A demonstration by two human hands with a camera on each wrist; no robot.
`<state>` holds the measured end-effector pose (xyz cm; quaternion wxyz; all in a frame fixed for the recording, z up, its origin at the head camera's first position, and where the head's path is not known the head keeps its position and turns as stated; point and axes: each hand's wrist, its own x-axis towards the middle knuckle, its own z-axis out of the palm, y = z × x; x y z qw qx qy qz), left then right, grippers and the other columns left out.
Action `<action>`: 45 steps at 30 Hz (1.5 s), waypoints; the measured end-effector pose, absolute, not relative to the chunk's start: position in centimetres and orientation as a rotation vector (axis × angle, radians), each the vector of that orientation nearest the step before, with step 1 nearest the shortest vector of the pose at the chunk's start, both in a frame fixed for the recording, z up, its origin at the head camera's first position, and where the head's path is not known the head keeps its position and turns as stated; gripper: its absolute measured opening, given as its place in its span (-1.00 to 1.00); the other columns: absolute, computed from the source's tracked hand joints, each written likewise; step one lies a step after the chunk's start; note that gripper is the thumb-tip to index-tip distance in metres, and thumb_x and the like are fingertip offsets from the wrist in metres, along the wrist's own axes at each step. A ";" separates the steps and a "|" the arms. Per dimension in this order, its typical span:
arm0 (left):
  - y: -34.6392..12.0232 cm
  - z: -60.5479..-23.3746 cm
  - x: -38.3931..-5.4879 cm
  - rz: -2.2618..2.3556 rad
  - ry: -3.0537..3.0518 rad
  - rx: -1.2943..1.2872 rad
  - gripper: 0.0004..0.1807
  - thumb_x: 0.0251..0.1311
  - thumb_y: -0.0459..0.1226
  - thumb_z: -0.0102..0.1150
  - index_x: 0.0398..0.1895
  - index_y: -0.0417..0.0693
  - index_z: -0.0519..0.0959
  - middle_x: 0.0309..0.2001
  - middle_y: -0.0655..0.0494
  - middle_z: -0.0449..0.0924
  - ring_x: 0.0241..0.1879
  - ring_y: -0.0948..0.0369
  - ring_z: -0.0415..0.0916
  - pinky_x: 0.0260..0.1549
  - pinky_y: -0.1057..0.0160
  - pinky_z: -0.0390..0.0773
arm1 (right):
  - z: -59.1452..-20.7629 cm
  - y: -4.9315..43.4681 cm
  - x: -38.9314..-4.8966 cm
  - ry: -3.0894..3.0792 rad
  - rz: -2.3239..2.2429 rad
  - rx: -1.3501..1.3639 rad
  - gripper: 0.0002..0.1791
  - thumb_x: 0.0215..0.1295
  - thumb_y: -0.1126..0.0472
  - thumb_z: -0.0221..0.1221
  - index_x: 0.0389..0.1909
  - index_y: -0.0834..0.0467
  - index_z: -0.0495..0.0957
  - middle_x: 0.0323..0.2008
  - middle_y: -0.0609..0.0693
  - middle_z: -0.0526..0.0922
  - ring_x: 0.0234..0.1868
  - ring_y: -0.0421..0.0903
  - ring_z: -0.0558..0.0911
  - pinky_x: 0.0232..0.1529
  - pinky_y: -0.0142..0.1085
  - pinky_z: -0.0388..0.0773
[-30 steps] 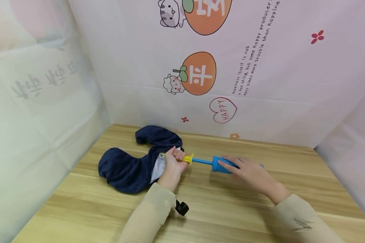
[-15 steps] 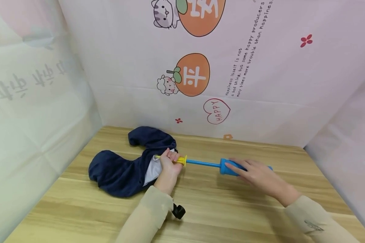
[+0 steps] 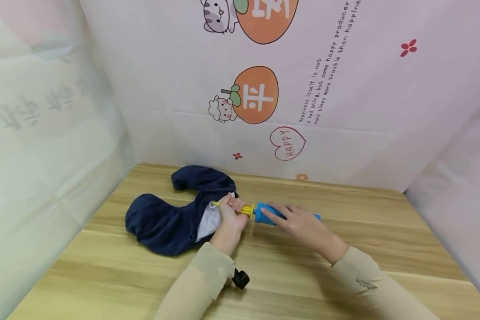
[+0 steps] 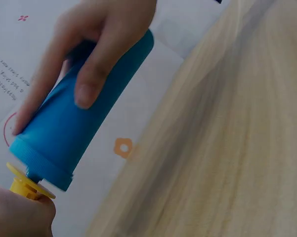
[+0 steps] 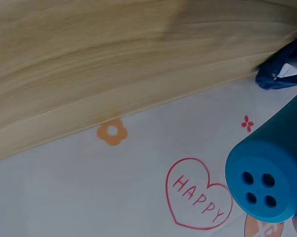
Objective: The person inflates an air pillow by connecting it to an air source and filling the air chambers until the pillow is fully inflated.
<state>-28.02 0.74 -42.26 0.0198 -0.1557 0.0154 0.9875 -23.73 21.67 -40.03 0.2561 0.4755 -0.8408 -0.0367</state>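
Note:
A navy U-shaped neck pillow [image 3: 160,229] lies on the table, with a white inner part [image 3: 209,223] showing at its opening. Beside that opening my left hand [image 3: 230,218] grips the yellow end [image 3: 247,210] of a blue hand air pump [image 3: 266,213]. A short yellow tip pokes out past the thumb towards the white part; whether it sits in a valve I cannot tell. My right hand [image 3: 304,229] holds the blue barrel, its fingers wrapped along it in the left wrist view. Only a sliver of blue rod shows between barrel and yellow flange. Several holes mark the barrel's end cap [image 5: 258,187].
The wood-grain table [image 3: 384,222] meets a printed white cloth [image 3: 176,89] hung at the back, with more cloth on both sides. A black object [image 3: 240,279] at the left wrist sticks out above the table.
My right hand first drew the barrel to the right, baring more of the blue rod, then slid it left up to the yellow flange. The left hand and pillow stay in place.

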 end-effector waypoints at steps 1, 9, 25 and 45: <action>1.0 -42.3 -28.0 3.050 0.042 -0.483 -0.41 0.60 -0.29 -0.29 -0.78 0.03 0.12 -0.81 0.24 0.08 -0.82 0.34 0.03 -0.68 0.45 0.11 | -40.1 21.6 -23.7 -2.292 -0.097 1.288 -0.19 0.15 0.17 0.52 0.44 0.14 0.44 0.23 0.18 0.55 -0.12 0.08 0.71 -0.15 -0.07 0.69; 0.5 -42.2 -28.6 2.991 0.085 -0.490 -0.39 0.60 -0.27 -0.28 -0.80 0.03 0.12 -0.83 0.23 0.09 -0.82 0.30 0.06 -0.57 0.38 0.16 | -40.0 24.4 -23.5 -2.328 -0.079 1.291 -0.26 0.29 0.14 0.42 0.46 0.14 0.40 0.25 0.18 0.54 -0.06 0.12 0.70 -0.11 -0.02 0.68; -1.8 -42.1 -28.9 2.976 0.136 -0.502 -0.39 0.59 -0.25 -0.28 -0.80 0.04 0.11 -0.83 0.24 0.09 -0.81 0.32 0.04 -0.46 0.36 0.15 | -39.8 32.0 -22.5 -2.174 0.025 1.327 -0.42 0.69 -0.12 -0.26 0.39 0.11 0.48 0.23 0.14 0.59 -0.04 0.07 0.71 -0.18 -0.02 0.68; -0.2 -42.1 -28.4 3.082 0.146 -0.489 -0.38 0.61 -0.26 -0.27 -0.80 0.03 0.14 -0.83 0.24 0.09 -0.84 0.33 0.03 -0.62 0.38 0.14 | -40.8 20.8 -24.1 -2.381 0.160 1.268 -0.23 0.23 0.26 0.45 0.47 0.10 0.41 0.23 0.23 0.54 -0.04 0.16 0.70 -0.05 0.02 0.66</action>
